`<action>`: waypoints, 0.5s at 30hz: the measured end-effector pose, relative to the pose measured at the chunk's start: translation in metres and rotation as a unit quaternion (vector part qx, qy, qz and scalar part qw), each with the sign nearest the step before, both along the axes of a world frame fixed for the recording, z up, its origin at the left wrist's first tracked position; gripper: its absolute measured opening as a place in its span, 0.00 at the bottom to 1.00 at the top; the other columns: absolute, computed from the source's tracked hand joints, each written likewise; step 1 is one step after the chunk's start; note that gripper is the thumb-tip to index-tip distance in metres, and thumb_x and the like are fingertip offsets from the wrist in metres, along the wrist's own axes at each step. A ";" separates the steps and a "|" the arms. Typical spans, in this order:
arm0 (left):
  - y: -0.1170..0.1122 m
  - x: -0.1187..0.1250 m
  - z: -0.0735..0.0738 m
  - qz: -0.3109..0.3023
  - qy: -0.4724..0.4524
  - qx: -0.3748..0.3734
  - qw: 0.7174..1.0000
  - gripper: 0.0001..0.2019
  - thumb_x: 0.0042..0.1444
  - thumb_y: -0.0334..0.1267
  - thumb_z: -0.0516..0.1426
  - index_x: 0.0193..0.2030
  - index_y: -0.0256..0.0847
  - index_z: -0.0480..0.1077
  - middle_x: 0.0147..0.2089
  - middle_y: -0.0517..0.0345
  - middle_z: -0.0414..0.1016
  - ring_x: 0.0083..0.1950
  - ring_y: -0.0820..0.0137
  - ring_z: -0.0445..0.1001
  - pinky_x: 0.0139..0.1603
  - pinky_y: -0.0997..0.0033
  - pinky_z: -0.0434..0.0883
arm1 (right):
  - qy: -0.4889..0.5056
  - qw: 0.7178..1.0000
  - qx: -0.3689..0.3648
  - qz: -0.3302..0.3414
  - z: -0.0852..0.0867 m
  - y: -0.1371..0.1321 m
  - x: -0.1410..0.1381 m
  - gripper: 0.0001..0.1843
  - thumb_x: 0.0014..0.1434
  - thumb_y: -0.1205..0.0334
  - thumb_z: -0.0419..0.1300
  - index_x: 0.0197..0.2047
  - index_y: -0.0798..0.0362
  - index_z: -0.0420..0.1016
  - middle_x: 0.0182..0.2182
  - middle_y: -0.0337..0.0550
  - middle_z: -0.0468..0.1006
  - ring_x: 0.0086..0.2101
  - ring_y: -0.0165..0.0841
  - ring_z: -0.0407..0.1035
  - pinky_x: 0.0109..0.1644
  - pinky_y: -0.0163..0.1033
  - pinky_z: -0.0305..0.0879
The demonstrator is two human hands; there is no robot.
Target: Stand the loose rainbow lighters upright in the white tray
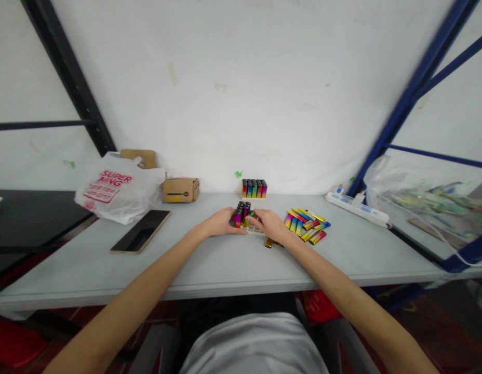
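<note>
A small pale tray (257, 228) sits on the table in front of me, with several upright lighters (239, 213) at its left side; they have black tops and shiny coloured bodies. My left hand (223, 222) is curled round the tray's left end, thumb along the near side. Over the tray's right part, my right hand (269, 223) pinches a lighter (251, 213), of which just a greenish bit shows at the fingertips. Right of this hand lies a loose pile of metallic multicoloured lighters (306, 224). One gold lighter (268, 242) lies partly under my right wrist.
A full block of upright lighters (254, 188) stands by the wall. To the left are a phone (141, 231), a white plastic bag (120, 187) and a cardboard box (181, 190). A power strip (358, 208) lies at the right, near a blue metal frame (404, 98).
</note>
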State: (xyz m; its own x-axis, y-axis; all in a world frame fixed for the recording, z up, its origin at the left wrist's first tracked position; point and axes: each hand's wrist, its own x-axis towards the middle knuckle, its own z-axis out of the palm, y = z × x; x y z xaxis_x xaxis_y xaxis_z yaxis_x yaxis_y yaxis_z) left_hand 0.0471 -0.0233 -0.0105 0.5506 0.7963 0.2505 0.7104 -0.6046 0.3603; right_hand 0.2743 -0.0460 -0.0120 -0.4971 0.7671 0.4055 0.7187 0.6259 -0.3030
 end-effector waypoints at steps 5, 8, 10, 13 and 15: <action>0.001 0.000 -0.001 -0.007 0.005 0.003 1.000 0.30 0.43 0.67 0.63 0.38 0.40 0.73 0.38 0.51 0.76 0.39 0.59 0.74 0.41 0.64 0.70 | -0.065 0.997 0.005 -0.043 0.005 -0.002 -0.008 0.19 0.70 0.46 0.52 0.41 0.52 0.74 0.31 0.45 0.79 0.29 0.33 0.70 0.32 0.34 0.52; 0.001 0.000 -0.002 0.001 0.004 0.004 1.000 0.31 0.42 0.68 0.63 0.38 0.40 0.72 0.37 0.52 0.76 0.37 0.59 0.73 0.39 0.64 0.70 | -0.093 0.995 -0.013 -0.033 0.002 0.000 -0.009 0.21 0.69 0.45 0.53 0.35 0.52 0.76 0.29 0.45 0.78 0.29 0.33 0.70 0.31 0.35 0.51; 0.001 0.000 -0.002 0.003 0.002 0.002 1.000 0.31 0.42 0.68 0.63 0.39 0.40 0.72 0.38 0.52 0.76 0.37 0.59 0.73 0.39 0.64 0.70 | -0.091 0.996 -0.018 -0.008 -0.001 0.001 -0.008 0.22 0.69 0.45 0.54 0.33 0.52 0.76 0.28 0.44 0.78 0.27 0.32 0.69 0.31 0.34 0.50; 0.000 0.000 -0.001 -0.003 0.002 -0.006 1.000 0.31 0.44 0.67 0.63 0.41 0.39 0.72 0.38 0.51 0.76 0.38 0.59 0.73 0.38 0.65 0.70 | -0.044 0.999 -0.020 0.016 -0.001 0.004 -0.003 0.23 0.68 0.42 0.53 0.34 0.52 0.76 0.26 0.40 0.76 0.26 0.30 0.66 0.31 0.33 0.50; 0.000 0.000 0.000 -0.008 0.004 -0.010 1.000 0.32 0.44 0.66 0.63 0.43 0.38 0.72 0.40 0.51 0.76 0.38 0.59 0.73 0.39 0.65 0.70 | -0.011 1.000 -0.006 -0.001 0.002 0.006 0.004 0.25 0.70 0.42 0.50 0.35 0.52 0.75 0.26 0.39 0.76 0.26 0.30 0.65 0.32 0.33 0.51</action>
